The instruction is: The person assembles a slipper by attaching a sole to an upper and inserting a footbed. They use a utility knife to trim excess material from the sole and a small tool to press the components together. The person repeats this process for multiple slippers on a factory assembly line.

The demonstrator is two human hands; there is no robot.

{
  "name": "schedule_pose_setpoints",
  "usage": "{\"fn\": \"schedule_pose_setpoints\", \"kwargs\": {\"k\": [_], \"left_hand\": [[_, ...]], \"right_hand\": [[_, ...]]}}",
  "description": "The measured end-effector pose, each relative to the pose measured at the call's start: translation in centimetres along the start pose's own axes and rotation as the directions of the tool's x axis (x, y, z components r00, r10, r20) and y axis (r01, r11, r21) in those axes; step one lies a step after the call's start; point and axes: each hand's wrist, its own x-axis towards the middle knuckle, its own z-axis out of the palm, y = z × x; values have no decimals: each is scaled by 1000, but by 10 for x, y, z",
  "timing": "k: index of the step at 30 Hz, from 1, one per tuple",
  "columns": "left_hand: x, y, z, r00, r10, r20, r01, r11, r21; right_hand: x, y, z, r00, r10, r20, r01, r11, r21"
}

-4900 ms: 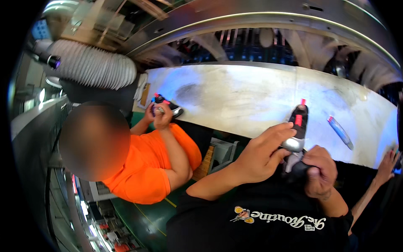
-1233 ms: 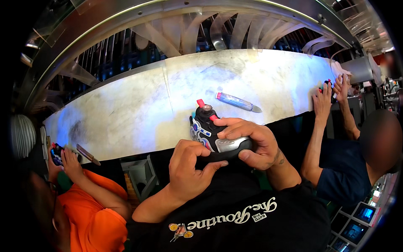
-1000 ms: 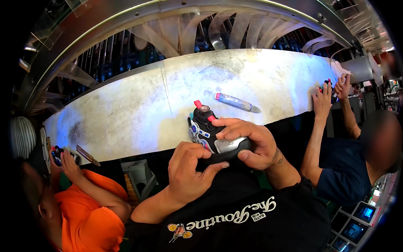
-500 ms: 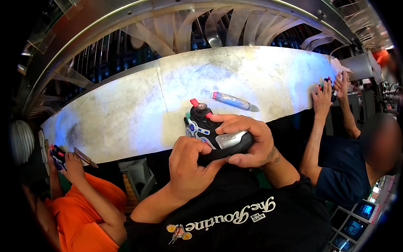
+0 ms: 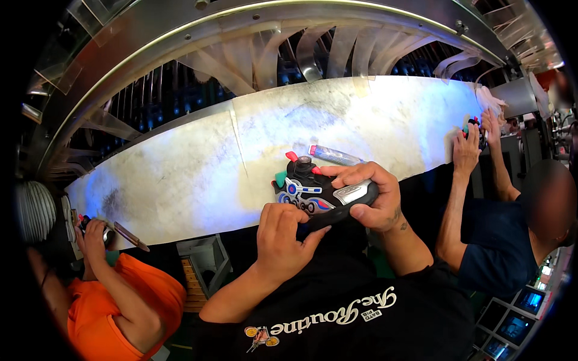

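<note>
Hidden and unclear parts at the work surface

The right hand (image 5: 372, 198) covered the rear of the toy gun (image 5: 316, 191); the left hand (image 5: 283, 240) hid its underside. Co-workers' faces were blurred, and the small object (image 5: 93, 227) the orange-sleeved person gripped was possibly another toy.

We see a long pale worktable (image 5: 192, 174) with a slim grey tube (image 5: 335, 156) lying on it. A person in an orange shirt (image 5: 129, 307) sits at our left. Another in a dark blue shirt (image 5: 503, 253) sits at our right.
</note>
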Motion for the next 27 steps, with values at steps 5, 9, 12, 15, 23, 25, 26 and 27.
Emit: {"fn": "schedule_pose_setpoints", "kwargs": {"k": [5,9,12,15,23,25,26,27], "left_hand": [[-5,8,-6,999,-34,16,36,990,-136],[-6,-2,-3,1000,23,-7,-24,993,-116],[-3,-5,-3,999,30,-26,-32,995,-92],[-5,-4,-4,999,38,-32,-41,994,-101],[-7,-4,-7,998,55,-37,-59,991,-116],[-6,-6,-8,997,66,-27,-69,992,-103],[-7,-7,-8,997,72,-21,-74,993,-97],[-6,-7,-8,997,72,-22,-74,992,-100]], "right_hand": [[6,-7,-1,998,68,-7,-68,983,-169],[9,-10,1,995,95,6,-92,976,-195],[10,-12,3,995,96,24,-90,975,-202],[8,-11,5,997,65,33,-57,976,-212],[1,-11,10,998,36,50,-24,975,-223],[1,-11,9,998,38,58,-23,972,-235],[0,-10,10,997,37,65,-21,973,-231],[1,-10,10,997,37,73,-19,973,-228]]}}
